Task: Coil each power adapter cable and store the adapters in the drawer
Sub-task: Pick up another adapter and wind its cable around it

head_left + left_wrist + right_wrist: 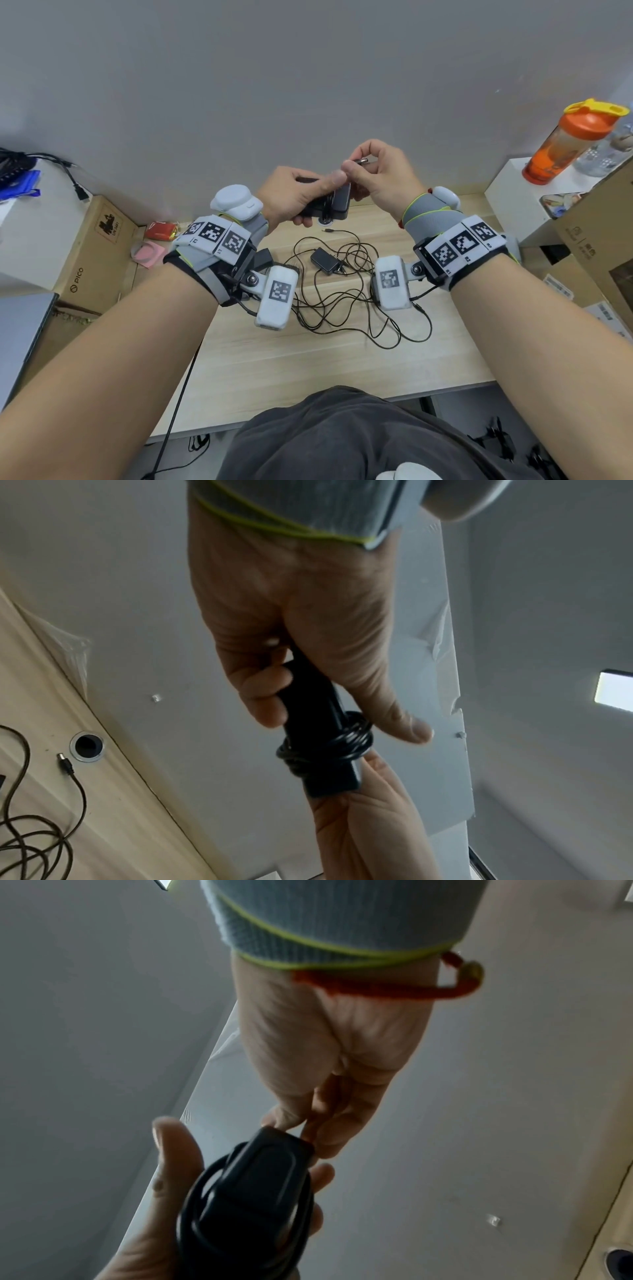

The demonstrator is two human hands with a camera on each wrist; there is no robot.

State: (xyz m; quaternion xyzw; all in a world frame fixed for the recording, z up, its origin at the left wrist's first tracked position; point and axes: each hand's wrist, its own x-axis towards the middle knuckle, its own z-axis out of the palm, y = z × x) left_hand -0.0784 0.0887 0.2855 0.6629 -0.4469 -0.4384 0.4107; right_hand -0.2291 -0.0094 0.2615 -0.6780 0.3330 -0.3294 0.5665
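Note:
My left hand grips a black power adapter raised above the wooden desk. Its cable is wound around the body in several turns. My right hand pinches the cable's metal barrel plug just above the adapter. In the right wrist view the wrapped adapter lies in the left palm below my right fingers. Another black adapter lies on the desk amid a tangle of loose black cables. A further adapter is partly hidden behind my left wrist.
Cardboard boxes and a red packet sit at the left. An orange bottle stands on a white shelf at the right, with more boxes below. A cable grommet hole and a loose plug lie near the desk's back edge.

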